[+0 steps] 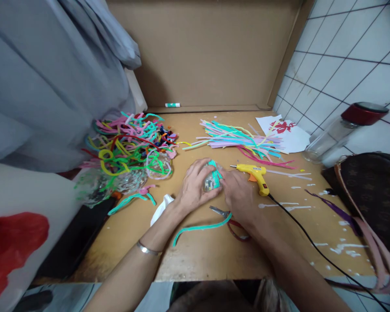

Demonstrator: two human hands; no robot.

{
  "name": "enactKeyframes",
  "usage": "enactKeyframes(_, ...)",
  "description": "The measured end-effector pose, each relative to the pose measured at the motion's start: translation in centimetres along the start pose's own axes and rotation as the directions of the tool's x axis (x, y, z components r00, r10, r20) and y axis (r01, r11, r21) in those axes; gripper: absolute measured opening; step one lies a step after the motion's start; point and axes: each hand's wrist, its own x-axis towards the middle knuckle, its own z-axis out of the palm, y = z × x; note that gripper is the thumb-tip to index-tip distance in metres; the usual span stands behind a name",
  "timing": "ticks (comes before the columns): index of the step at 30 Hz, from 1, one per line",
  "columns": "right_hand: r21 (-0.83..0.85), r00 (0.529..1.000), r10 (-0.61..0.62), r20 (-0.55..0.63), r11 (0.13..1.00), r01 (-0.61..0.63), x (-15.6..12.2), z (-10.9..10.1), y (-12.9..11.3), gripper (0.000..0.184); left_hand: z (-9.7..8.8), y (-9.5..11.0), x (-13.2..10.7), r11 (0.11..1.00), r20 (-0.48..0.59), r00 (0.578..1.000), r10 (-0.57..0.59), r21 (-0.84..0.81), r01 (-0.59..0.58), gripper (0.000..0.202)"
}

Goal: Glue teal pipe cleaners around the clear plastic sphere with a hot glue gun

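My left hand (196,184) is wrapped around a small clear plastic piece (209,182), rounded like a bottle base, with teal pipe cleaner (216,173) on its side. Against the right side of the piece, my right hand (238,190) is closed, its fingertips pinching at the teal strip; the exact grip is partly hidden. A long teal pipe cleaner tail (201,227) trails from beneath my right hand across the table. Scissors with red handles (237,234) lie partly under that hand. A yellow glue gun (255,171) rests just to the right, nozzle pointing left.
Tangled pipe cleaners (126,138) and clear plastic pieces (130,180) crowd the left. Straight pipe cleaners (237,136) lie at the back. A glass bottle (331,136) and brown bag (370,195) stand right. The glue gun's black cord (299,225) crosses the front right.
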Motion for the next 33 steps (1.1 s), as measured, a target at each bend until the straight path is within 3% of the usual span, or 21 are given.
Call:
enactKeyframes(8, 0.138, 0.992, 0.125, -0.007, 0.983, -0.123, 0.7, -0.6, -0.3, 0.024, -0.1, 0.1, 0.0, 1.000, -0.003, 1.000, 0.008, 0.002, -0.008, 0.044)
enactKeyframes(13, 0.120, 0.995, 0.104, 0.002, 0.987, -0.104, 0.6, -0.5, -0.5, 0.023, -0.2, 0.2, 0.1, 1.000, 0.017, 1.000, -0.009, -0.003, 0.009, 0.043)
enactKeyframes(20, -0.051, 0.999, 0.006, 0.040, 0.999, -0.004, 0.5, -0.5, -1.0, 0.026, -0.2, 0.2, -0.1, 1.000, 0.002, 1.000, -0.009, -0.022, 0.009, 0.044)
enactKeyframes(33, 0.085, 0.999, 0.021, -0.049, 0.996, -0.016, 0.6, -0.5, -0.4, 0.027, -0.3, 0.4, 0.1, 0.998, 0.052, 0.997, -0.061, 0.015, 0.061, 0.045)
